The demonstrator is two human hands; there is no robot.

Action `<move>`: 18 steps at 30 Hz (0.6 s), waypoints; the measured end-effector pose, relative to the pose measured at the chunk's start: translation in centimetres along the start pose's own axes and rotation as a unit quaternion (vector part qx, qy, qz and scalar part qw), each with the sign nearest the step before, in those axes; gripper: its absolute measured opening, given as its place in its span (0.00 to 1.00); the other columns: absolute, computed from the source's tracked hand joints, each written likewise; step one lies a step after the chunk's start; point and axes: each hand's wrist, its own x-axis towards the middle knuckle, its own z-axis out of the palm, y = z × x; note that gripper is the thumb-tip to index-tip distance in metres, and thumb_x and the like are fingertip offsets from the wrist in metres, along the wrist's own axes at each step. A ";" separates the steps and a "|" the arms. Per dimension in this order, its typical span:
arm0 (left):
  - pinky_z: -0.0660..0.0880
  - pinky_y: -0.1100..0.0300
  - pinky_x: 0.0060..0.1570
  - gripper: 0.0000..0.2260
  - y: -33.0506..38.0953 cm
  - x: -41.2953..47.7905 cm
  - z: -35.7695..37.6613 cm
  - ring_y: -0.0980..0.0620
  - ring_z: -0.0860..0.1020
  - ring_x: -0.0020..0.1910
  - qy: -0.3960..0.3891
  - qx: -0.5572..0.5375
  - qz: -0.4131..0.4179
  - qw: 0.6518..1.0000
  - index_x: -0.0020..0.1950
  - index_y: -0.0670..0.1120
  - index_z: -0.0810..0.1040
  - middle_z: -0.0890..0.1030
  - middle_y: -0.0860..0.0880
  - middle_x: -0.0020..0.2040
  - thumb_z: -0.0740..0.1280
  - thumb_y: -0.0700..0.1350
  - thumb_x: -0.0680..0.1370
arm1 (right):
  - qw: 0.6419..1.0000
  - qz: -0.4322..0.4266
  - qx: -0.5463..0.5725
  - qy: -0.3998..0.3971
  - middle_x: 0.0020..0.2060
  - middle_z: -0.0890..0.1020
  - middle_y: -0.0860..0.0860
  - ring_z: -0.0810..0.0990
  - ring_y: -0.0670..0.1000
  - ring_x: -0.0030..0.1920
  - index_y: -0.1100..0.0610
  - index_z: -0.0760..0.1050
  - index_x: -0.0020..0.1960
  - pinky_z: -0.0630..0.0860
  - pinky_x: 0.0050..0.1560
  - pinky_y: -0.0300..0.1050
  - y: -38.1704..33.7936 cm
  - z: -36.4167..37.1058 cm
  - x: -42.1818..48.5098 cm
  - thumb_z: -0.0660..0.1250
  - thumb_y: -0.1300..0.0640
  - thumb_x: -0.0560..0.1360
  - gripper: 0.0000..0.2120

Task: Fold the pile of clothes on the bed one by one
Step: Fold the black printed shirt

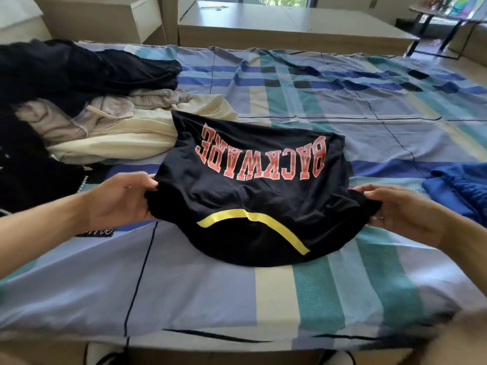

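A black T-shirt (253,196) with red letters and a yellow stripe lies partly folded in the middle of the bed (184,285). My left hand (123,198) grips its left edge and my right hand (405,209) grips its right edge, so its near part is lifted a little off the sheet. The pile of clothes (79,106), with black, cream and grey pieces, sits at the left of the bed, touching the shirt's far left corner.
A blue garment (458,188) lies at the right edge of the bed. Beyond the bed stand a low beige cabinet (290,25), a white drawer unit (110,14) and a small round table (437,14). The striped sheet is bare at the far right.
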 end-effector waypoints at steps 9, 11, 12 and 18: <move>0.76 0.63 0.31 0.20 -1.8 0.4 1.6 0.52 0.76 0.31 0.072 0.093 -0.006 0.993 0.60 0.46 0.75 0.78 0.44 0.39 0.75 0.34 0.72 | 0.979 -0.058 -0.182 0.069 0.43 0.83 0.58 0.80 0.52 0.40 0.60 0.75 0.52 0.78 0.36 0.35 1.6 2.3 -1.5 0.68 0.75 0.71 0.15; 0.73 0.66 0.27 0.17 -1.6 0.7 2.3 0.55 0.72 0.27 0.140 0.130 0.028 0.981 0.61 0.44 0.74 0.77 0.44 0.37 0.69 0.33 0.75 | 0.975 -0.071 -0.184 0.105 0.39 0.82 0.54 0.81 0.46 0.34 0.60 0.75 0.46 0.76 0.32 0.32 1.4 2.6 -1.2 0.67 0.74 0.74 0.10; 0.73 0.67 0.27 0.15 -1.3 0.7 2.6 0.54 0.71 0.27 0.169 0.157 0.041 0.972 0.61 0.44 0.74 0.78 0.44 0.37 0.68 0.32 0.76 | 0.973 -0.078 -0.183 0.121 0.37 0.82 0.53 0.80 0.42 0.31 0.60 0.76 0.44 0.75 0.31 0.30 1.2 2.7 -1.2 0.69 0.72 0.72 0.09; 0.65 0.67 0.24 0.14 0.6 -1.6 2.2 0.57 0.66 0.24 0.299 0.237 0.083 0.921 0.49 0.49 0.75 0.73 0.44 0.35 0.64 0.29 0.78 | 0.961 -0.084 -0.173 0.201 0.27 0.81 0.48 0.75 0.42 0.27 0.58 0.77 0.40 0.71 0.26 0.30 0.3 0.2 -3.3 0.71 0.68 0.73 0.07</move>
